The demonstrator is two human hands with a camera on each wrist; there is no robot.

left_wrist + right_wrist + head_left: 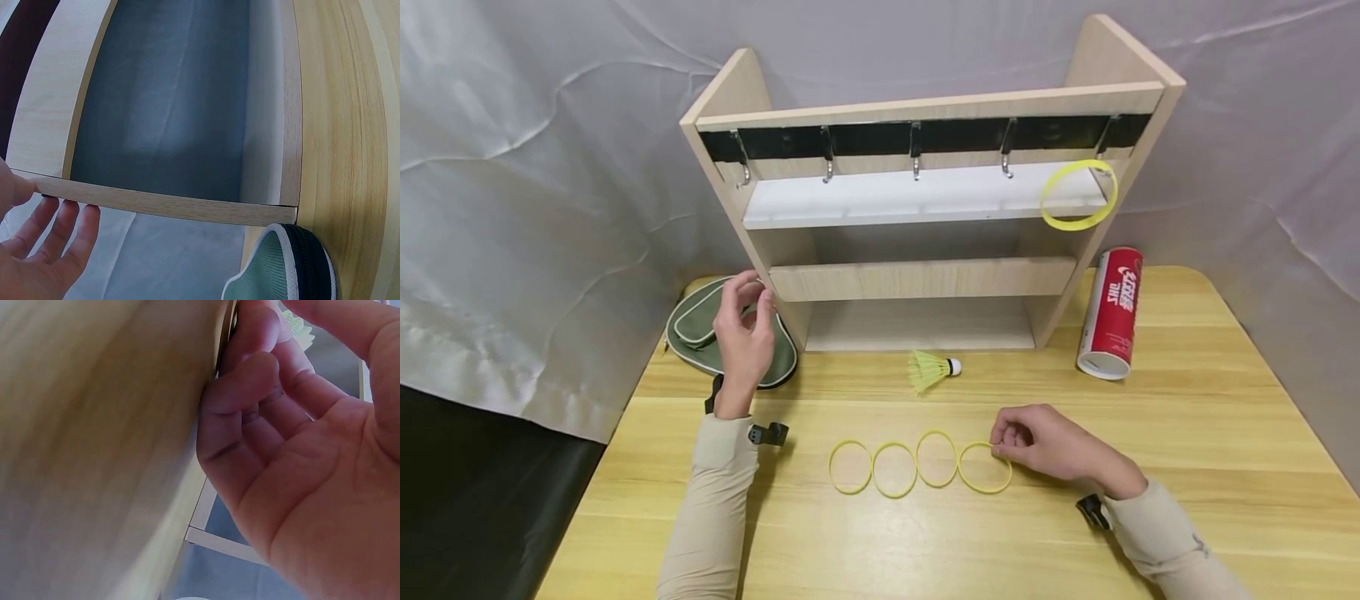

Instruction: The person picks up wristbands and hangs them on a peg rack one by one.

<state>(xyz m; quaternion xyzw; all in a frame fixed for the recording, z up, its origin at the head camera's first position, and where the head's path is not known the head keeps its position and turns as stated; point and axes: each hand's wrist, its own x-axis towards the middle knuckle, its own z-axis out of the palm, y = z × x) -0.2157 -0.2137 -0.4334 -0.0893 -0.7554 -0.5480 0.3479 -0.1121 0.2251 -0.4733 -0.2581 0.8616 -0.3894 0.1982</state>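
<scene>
Right hand (1045, 446): low on the wooden table (1187, 433), knuckles up, fingers curled, fingertips pinching the far edge of the rightmost yellow ring (984, 467).
Ring row: four rings side by side at the near centre, the held one at the right end.
Left hand (743, 333): raised beside the left wall of the wooden rack (925, 279), fingers loosely bent, holding nothing.
Hung ring (1078, 195): on the rack's rightmost hook.
Hard to make out: right wrist view is blurred, the ring hidden by fingers; green racket case (688, 337) partly covered by the left hand.

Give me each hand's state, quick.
Left hand: raised by the rack, relaxed, holds nothing.
Right hand: fingertips pinching the rightmost yellow ring.
</scene>
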